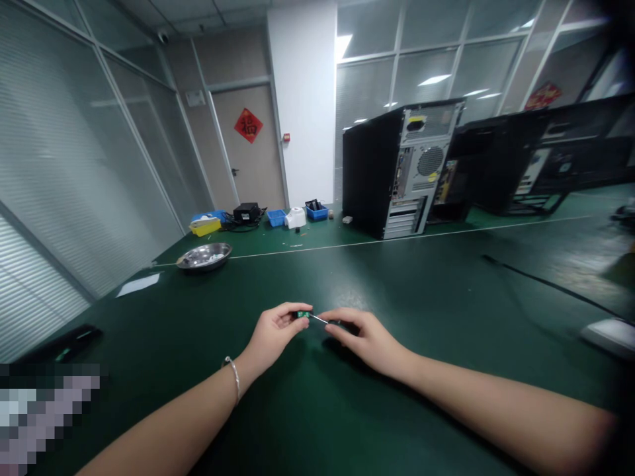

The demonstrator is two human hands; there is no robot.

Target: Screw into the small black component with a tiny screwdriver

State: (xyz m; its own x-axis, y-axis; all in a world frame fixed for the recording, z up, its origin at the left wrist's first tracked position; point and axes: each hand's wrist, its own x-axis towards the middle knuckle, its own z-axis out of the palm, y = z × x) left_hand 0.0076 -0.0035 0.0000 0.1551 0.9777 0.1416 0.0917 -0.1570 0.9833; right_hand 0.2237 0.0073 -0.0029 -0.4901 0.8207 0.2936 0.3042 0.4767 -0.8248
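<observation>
Near the middle of the green table, my left hand (274, 332) pinches a small green block (303, 315) between thumb and fingers. Facing it from the right, my right hand (368, 338) is closed round a thin tool with a metal shaft (318, 318). The shaft points left, and its tip is at the right side of the green block. Whether the tip sits inside the block is too small to tell. The tool's handle is mostly hidden in my right fingers.
A metal bowl (204, 258) with small pieces stands at the back left, near a white paper (139, 285). Behind are a yellow tray (205, 228), blue trays (316, 213) and a black computer case (372, 175). A white mouse (609, 336) lies far right.
</observation>
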